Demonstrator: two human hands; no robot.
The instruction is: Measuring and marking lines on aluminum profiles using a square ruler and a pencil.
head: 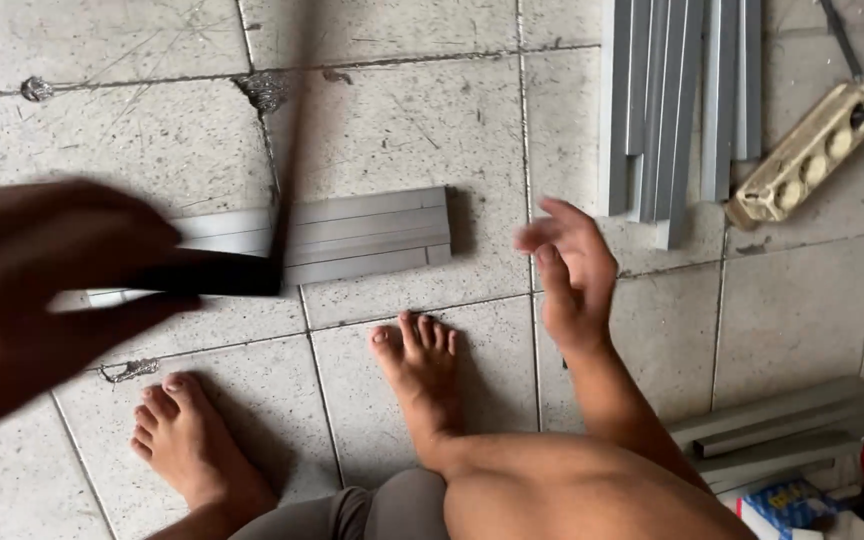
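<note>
We see a tiled floor filling the view, its pale speckled tiles scratched and marked with grey smears at the joints. Largest in view after it is our left hand, close to the camera, dark and blurred at the left edge; it is closed around the handle of a dark thin tool whose narrow blade or shaft rises up and away, too blurred for us to tell its kind. Under that tool, flat on the floor, lies a short stack of grey strips, side by side and running left to right, with the tool crossing over their left part. Our bare feet rest on the tiles just below the stack, the left foot toward the lower left and the right foot near the middle. Our right hand hangs in the air to the right of the stack, fingers loosely spread and grasping nothing, apart from every strip. At the top right lies a bundle of longer grey strips, running up and down, and just beside it a cream-coloured power strip set at a slant. More grey strips lie at the lower right, next to a blue and white packet.
</note>
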